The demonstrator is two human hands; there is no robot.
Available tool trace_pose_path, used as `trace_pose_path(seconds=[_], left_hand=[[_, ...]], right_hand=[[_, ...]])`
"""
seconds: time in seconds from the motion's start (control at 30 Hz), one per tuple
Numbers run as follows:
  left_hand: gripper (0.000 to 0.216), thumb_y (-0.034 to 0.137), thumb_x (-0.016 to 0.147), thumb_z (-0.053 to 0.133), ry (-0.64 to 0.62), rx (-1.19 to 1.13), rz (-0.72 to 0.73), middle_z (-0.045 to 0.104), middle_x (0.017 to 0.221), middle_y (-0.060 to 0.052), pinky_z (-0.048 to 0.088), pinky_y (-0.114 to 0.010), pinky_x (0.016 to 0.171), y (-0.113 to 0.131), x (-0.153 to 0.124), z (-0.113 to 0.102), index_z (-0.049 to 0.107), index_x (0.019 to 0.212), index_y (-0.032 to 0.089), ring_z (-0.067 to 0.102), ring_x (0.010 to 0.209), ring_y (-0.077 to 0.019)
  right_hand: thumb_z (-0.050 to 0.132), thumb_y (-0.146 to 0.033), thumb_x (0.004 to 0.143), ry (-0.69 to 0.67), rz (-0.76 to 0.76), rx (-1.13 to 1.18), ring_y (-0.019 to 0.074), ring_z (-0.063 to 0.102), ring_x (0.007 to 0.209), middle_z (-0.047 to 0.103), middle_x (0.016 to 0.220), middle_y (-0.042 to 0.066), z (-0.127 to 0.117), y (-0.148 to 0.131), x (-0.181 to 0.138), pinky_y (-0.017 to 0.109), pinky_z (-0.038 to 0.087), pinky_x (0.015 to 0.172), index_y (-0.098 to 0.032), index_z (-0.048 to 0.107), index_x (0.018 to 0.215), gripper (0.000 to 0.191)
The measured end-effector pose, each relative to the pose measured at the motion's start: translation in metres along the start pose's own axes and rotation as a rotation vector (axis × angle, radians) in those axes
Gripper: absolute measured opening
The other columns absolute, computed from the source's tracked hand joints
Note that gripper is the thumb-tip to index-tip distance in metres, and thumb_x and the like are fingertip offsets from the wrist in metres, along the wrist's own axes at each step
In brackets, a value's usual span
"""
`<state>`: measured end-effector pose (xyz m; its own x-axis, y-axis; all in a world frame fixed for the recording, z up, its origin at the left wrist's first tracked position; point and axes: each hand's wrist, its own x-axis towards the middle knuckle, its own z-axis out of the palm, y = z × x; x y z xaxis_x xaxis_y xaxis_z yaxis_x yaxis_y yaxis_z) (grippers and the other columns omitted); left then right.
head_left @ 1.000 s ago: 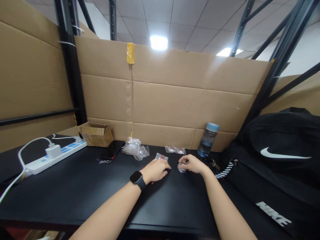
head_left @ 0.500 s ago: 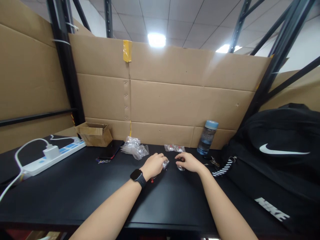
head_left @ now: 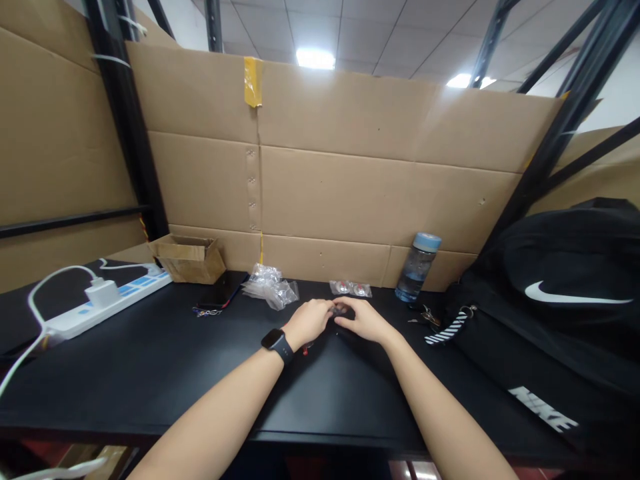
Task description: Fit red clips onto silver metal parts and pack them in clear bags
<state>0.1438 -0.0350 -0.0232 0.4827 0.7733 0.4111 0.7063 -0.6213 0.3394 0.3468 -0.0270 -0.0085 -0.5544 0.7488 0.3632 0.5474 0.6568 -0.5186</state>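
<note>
My left hand (head_left: 311, 321), with a black watch on its wrist, is closed at the fingertips over the middle of the black table. My right hand (head_left: 365, 320) meets it from the right, thumb and fingers curled inward. Between the fingertips is a small clear, greyish plastic piece (head_left: 341, 311), mostly hidden by the fingers. Just behind the hands lie two clear packets (head_left: 351, 289) with round, red-marked contents. A pile of clear plastic bags (head_left: 270, 287) lies to the left of them. A bit of red (head_left: 307, 349) shows by the left wrist.
An open cardboard box (head_left: 190, 261), a dark phone (head_left: 223, 291) and a white power strip (head_left: 107, 308) stand on the left. To the right are a water bottle (head_left: 418, 268), keys (head_left: 429, 317) and a black backpack (head_left: 560, 347). A cardboard wall (head_left: 330, 193) closes off the back.
My hands, apart before, have come together. My right hand has moved left from over a round clear piece on the table, and the view has tilted slightly down.
</note>
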Motion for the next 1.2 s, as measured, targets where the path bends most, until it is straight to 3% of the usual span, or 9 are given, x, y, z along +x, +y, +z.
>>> trace_pose_path(seconds=[0.2,0.3,0.43,0.7,0.97,1.07,1.2], left_hand=[[0.025,0.021,0.094,0.051,0.166,-0.233,-0.013,0.074,0.106,-0.007,0.048,-0.028,0.088,-0.002,0.002,-0.015,0.066,0.114,0.021,0.068,0.097,-0.0213],[0.023,0.022,0.092,0.056,0.214,-0.233,-0.066,0.074,0.104,-0.006,0.049,-0.028,0.088,-0.013,0.003,-0.019,0.067,0.112,0.021,0.068,0.096,-0.0209],[0.018,0.021,0.089,0.061,0.249,-0.203,-0.090,0.074,0.102,-0.005,0.049,-0.027,0.087,-0.034,0.002,-0.019,0.069,0.105,0.021,0.069,0.093,-0.0201],[0.017,0.016,0.080,0.069,0.197,-0.245,-0.109,0.075,0.094,-0.005,0.050,-0.025,0.082,-0.050,0.002,-0.015,0.071,0.097,0.019,0.069,0.087,-0.0186],[0.023,0.019,0.088,0.059,0.219,-0.187,-0.044,0.076,0.103,-0.005,0.048,-0.029,0.090,-0.048,0.001,-0.019,0.072,0.107,0.021,0.069,0.094,-0.0211],[0.024,0.022,0.090,0.059,0.203,-0.227,-0.045,0.076,0.107,-0.006,0.049,-0.029,0.091,-0.050,0.003,-0.017,0.072,0.110,0.021,0.070,0.097,-0.0206],[0.025,0.029,0.090,0.061,0.241,-0.331,-0.099,0.076,0.104,-0.005,0.052,-0.028,0.084,-0.052,0.006,-0.018,0.072,0.110,0.020,0.070,0.090,-0.0197]], right_hand=[[0.062,-0.021,0.085,0.064,0.050,0.087,0.0155,0.067,0.081,0.070,0.107,0.007,0.003,0.006,0.003,0.030,0.052,0.079,-0.022,0.053,0.134,0.050],[0.062,-0.019,0.083,0.079,0.096,0.011,0.0158,0.066,0.081,0.071,0.105,0.007,-0.002,0.012,0.001,0.030,0.052,0.079,-0.021,0.058,0.129,0.046],[0.060,-0.016,0.083,0.073,0.118,-0.117,0.0184,0.067,0.086,0.073,0.102,0.007,-0.015,0.015,-0.001,0.030,0.050,0.080,-0.020,0.071,0.109,0.028],[0.062,-0.016,0.082,0.053,0.176,-0.145,0.0207,0.067,0.087,0.075,0.101,0.007,-0.025,0.017,-0.006,0.030,0.049,0.077,-0.020,0.074,0.106,0.027],[0.079,-0.032,0.075,-0.244,-0.013,-0.160,0.0269,0.060,0.111,0.068,0.118,0.005,-0.015,0.001,-0.005,0.041,0.042,0.099,-0.029,0.077,0.103,0.028],[0.078,-0.031,0.078,-0.221,-0.022,-0.158,0.0262,0.061,0.109,0.068,0.114,0.006,-0.010,-0.006,-0.003,0.041,0.041,0.101,-0.028,0.076,0.103,0.026],[0.070,-0.031,0.085,-0.153,-0.097,-0.017,0.0186,0.064,0.088,0.069,0.099,0.006,0.000,-0.021,-0.001,0.030,0.049,0.082,-0.022,0.075,0.101,0.019]])
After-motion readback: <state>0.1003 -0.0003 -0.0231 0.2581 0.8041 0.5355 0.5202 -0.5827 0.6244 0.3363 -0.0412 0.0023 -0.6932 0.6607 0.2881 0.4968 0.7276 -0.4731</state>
